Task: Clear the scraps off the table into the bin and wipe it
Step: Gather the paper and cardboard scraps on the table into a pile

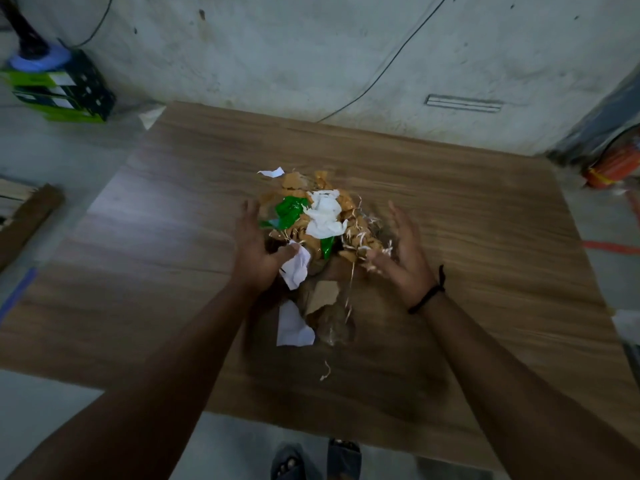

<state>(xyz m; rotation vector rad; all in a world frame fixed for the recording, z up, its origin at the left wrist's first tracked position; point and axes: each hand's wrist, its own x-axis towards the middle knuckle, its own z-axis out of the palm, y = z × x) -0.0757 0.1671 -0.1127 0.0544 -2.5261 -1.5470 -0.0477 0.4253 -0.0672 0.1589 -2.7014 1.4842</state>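
So the scraps are all bunched into one heap near the middle of the wooden surface, and both hands are cupped around it from either side, which makes sense: herding loose bits into a pile beats chasing them one at a time. The left hand is pressed against the left side of the heap, fingers spread and open along its edge with the thumb touching a crumpled white paper, not really clamping anything yet as far as I can tell. The right hand sits on the other side, palm turned inward, fingers loose and open too, with some pale stringy shreds brushing against them. Looks to me like a two-handed scoop is being set up. The pile itself is a mix: tan torn cardboard-ish pieces, a shiny green wrapper, a big white crumpled sheet on top, plus thin straw-like strands. Closer to the person there are stragglers outside the cupped hands: a brown cardboard piece, another white paper bit, some clear plastic I can barely make out, and one lone curl of shred further toward the near edge. Those will probably need a second pass. I don't see an obvious bin or a wiping cloth anywhere, so wiping still seems a way off.
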